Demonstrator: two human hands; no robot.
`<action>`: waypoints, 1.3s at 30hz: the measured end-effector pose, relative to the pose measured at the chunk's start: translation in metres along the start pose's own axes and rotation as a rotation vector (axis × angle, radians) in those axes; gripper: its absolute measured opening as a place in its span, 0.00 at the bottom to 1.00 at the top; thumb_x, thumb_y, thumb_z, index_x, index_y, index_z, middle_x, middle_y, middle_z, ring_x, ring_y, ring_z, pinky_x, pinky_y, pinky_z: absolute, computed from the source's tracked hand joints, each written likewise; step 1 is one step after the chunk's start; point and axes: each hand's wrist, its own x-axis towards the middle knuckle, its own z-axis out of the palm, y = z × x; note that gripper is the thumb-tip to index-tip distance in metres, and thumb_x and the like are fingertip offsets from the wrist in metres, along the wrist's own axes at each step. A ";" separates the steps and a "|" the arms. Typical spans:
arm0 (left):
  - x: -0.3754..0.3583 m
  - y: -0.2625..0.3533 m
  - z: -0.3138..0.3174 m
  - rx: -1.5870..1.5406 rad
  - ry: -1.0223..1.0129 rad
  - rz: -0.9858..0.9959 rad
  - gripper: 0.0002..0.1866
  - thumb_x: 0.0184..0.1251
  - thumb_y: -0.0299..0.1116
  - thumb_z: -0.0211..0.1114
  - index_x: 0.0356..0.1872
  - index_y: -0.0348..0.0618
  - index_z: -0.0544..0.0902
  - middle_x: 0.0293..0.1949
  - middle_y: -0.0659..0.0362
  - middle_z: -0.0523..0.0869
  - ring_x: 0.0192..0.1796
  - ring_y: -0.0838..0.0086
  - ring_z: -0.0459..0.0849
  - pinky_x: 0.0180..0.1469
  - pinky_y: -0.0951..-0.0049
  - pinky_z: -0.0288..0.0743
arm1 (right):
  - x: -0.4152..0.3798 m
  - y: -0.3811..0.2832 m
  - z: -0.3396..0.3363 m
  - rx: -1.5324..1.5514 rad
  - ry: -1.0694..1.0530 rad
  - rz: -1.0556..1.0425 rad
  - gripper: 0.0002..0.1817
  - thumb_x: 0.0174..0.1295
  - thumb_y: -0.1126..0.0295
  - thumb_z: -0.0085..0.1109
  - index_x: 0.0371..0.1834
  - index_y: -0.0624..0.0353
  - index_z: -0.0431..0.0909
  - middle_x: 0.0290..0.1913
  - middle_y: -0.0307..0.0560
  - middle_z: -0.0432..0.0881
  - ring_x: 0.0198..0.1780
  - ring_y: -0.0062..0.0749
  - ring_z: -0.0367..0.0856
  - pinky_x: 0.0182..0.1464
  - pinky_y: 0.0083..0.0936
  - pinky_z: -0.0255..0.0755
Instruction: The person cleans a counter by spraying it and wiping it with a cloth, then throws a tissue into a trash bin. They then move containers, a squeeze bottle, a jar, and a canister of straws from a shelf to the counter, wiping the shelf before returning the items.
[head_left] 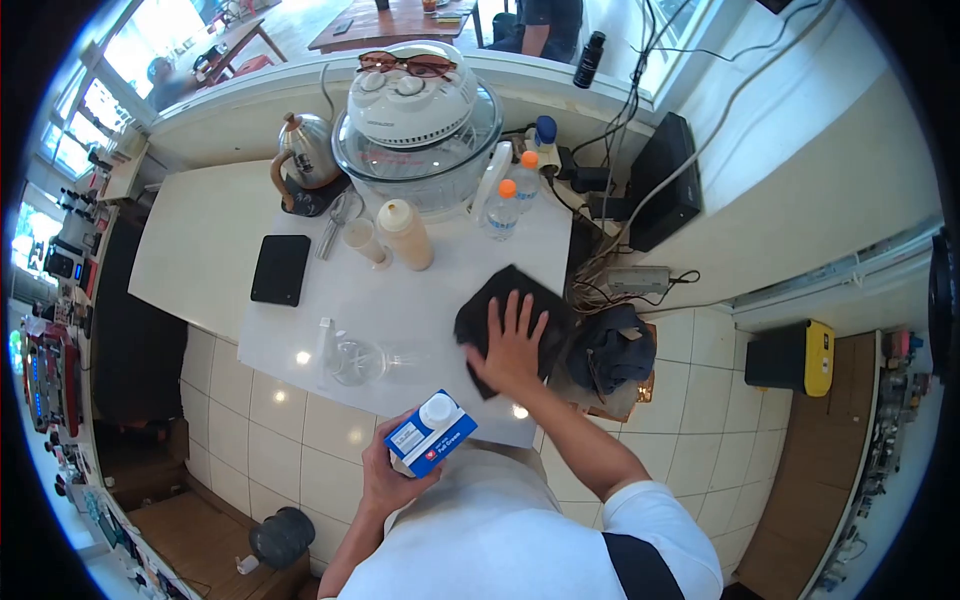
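My left hand (388, 470) is wrapped round a blue and white milk carton (432, 434) with a white screw cap, held in front of my body off the table's near edge. Fingers spread, my right hand (513, 352) lies flat on a folded black cloth (510, 290) at the right side of the white table (440, 300). Left of the cloth is a clear glass vessel (352, 360) with a handle. Farther back, a squeeze bottle (404, 235) with pale contents stands beside a smaller pale container (364, 240).
A glass-bowled countertop oven (415, 110) carries sunglasses (407, 65). Left of it are a gooseneck kettle (308, 150) and a black flat scale (280, 270). Two orange-capped water bottles (502, 212) stand right, near loose cables (615, 180). A dark bag (610, 350) sits beside the table.
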 end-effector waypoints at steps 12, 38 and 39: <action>0.008 0.001 0.002 -0.007 -0.012 0.035 0.39 0.43 0.30 0.83 0.59 0.36 0.71 0.47 0.50 0.87 0.50 0.69 0.88 0.52 0.67 0.83 | -0.005 -0.011 -0.004 0.014 -0.010 -0.294 0.41 0.55 0.53 0.66 0.72 0.60 0.69 0.74 0.62 0.62 0.69 0.61 0.62 0.66 0.54 0.59; 0.014 0.006 0.004 -0.072 -0.041 0.054 0.39 0.43 0.29 0.82 0.58 0.36 0.72 0.46 0.51 0.87 0.49 0.70 0.87 0.52 0.67 0.83 | 0.077 0.080 -0.029 -0.083 0.122 0.247 0.32 0.58 0.55 0.64 0.66 0.56 0.74 0.58 0.54 0.73 0.58 0.54 0.73 0.51 0.52 0.74; 0.012 0.007 0.005 -0.086 -0.043 0.024 0.38 0.42 0.30 0.82 0.57 0.36 0.72 0.46 0.52 0.86 0.48 0.70 0.87 0.52 0.67 0.82 | 0.076 0.094 -0.028 -0.074 0.147 0.323 0.30 0.59 0.55 0.63 0.63 0.58 0.76 0.57 0.57 0.75 0.57 0.56 0.76 0.50 0.54 0.75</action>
